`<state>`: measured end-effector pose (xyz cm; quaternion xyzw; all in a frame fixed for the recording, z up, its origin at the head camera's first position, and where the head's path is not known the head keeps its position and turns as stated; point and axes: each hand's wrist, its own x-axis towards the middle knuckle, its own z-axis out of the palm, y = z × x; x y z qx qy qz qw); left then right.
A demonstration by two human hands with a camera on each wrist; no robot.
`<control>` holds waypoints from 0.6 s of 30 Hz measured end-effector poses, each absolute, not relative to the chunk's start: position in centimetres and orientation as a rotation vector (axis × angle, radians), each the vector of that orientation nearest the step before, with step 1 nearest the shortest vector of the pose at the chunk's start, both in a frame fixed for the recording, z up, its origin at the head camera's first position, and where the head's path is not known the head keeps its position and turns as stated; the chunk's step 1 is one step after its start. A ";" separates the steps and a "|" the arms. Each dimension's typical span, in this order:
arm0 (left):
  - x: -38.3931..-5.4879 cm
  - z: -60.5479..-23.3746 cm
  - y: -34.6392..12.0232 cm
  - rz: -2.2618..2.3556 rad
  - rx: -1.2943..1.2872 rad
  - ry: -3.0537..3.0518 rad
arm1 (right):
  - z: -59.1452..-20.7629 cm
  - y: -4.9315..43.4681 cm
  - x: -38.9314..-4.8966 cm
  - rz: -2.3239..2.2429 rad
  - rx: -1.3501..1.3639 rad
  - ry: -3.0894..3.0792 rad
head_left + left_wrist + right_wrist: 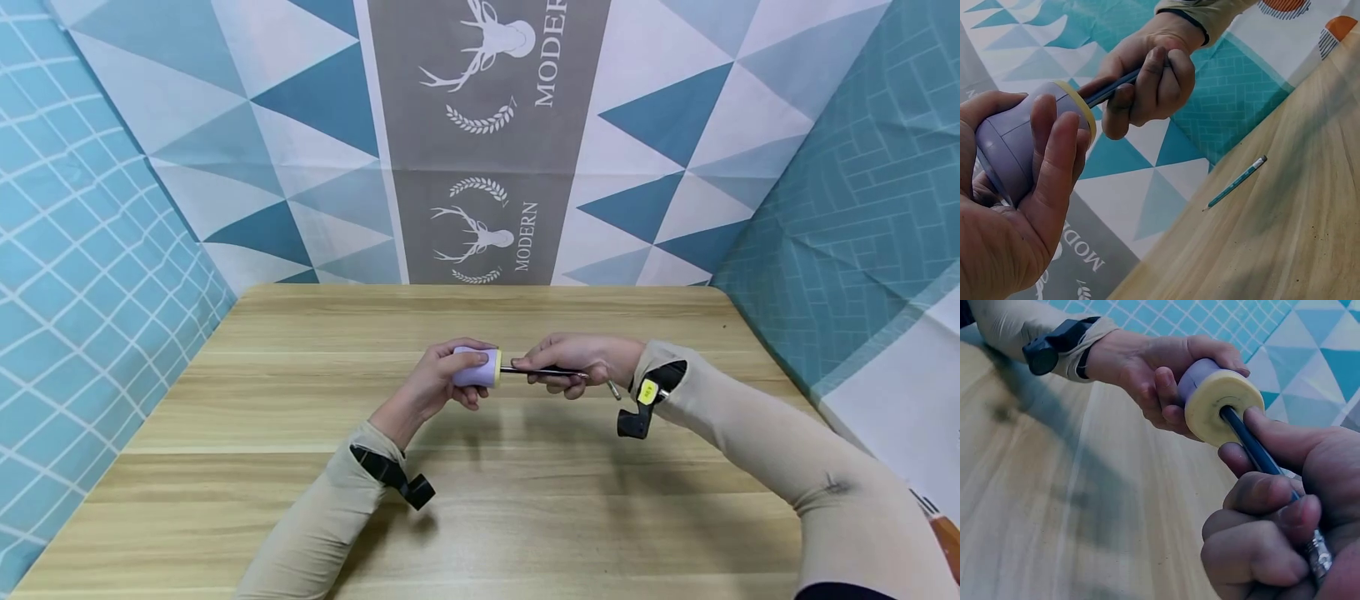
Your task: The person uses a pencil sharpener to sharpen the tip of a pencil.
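A lilac pencil sharpener [474, 367] with a pale yellow end face is gripped by my left hand [429, 385], thumb on one side and fingers round the other. Into the hole of that yellow face [1215, 409] runs a dark pencil [1252, 445], whose tip is hidden inside. My right hand [573, 357] holds the pencil's shaft, fingers curled round it; a silvery end [1320, 557] shows past the fingers in the right wrist view. Both hands are above the table. A teal pencil [1235, 184] lies on the tabletop, mostly hidden behind the right hand in the head view.
The wood-grain table [480, 517] spreads below both arms. Patterned cloth walls [300, 125] stand at its back and sides. Each wrist bears a small black camera [418, 492] on a strap.
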<state>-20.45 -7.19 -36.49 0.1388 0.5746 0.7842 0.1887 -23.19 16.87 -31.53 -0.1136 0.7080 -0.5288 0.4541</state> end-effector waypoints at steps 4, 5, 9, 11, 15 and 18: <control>-20.4 -36.3 -7.4 2.203 0.391 1.634 | -31.4 16.7 -23.2 -1.237 -0.364 1.835; -20.4 -36.3 -7.4 2.203 0.392 1.636 | -31.3 16.7 -23.2 -1.203 -0.396 1.872; -20.4 -36.2 -7.5 2.202 0.384 1.630 | -30.5 17.0 -23.2 -1.048 -0.543 2.040; -20.4 -36.1 -7.5 2.200 0.376 1.629 | -29.9 17.4 -23.0 -1.003 -0.606 2.141; -20.5 -35.9 -7.7 2.202 0.364 1.627 | -29.1 17.9 -22.0 -1.001 -0.720 2.400; -20.5 -35.6 -7.8 2.206 0.364 1.628 | -29.0 17.8 -20.6 -0.995 -0.861 2.654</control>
